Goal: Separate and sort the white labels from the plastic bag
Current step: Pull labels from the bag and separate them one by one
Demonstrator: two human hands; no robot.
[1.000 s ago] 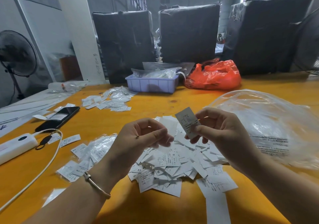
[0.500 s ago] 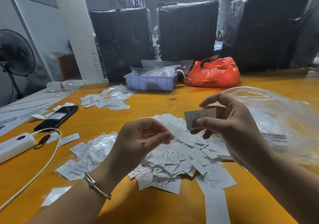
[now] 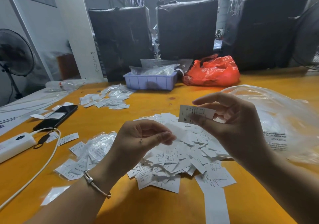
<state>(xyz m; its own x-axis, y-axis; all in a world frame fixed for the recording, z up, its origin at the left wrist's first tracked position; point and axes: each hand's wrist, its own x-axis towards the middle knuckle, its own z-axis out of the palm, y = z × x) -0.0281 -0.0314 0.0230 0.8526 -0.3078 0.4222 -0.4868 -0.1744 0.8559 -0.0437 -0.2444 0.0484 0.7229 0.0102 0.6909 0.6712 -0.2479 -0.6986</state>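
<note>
the right hand [image 3: 238,129] pinched a white label [image 3: 196,114] marked m above the label pile [image 3: 181,154] on the bench [image 3: 146,206]. the left hand [image 3: 141,141] pinched another, blurred label [image 3: 174,129].

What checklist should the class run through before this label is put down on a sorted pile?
1. Right hand pinches one label: ok.
2. Size mark readable: ok, an M shows near its left end.
3. Only a single label is pinched: cannot tell.
4. Left hand free to take it: not ok, its fingers pinch a pale piece.
5. An M pile to receive it: cannot tell; the far pile is too small to read.
6. Unsorted heap apart from the near-left pile: ok.
</note>
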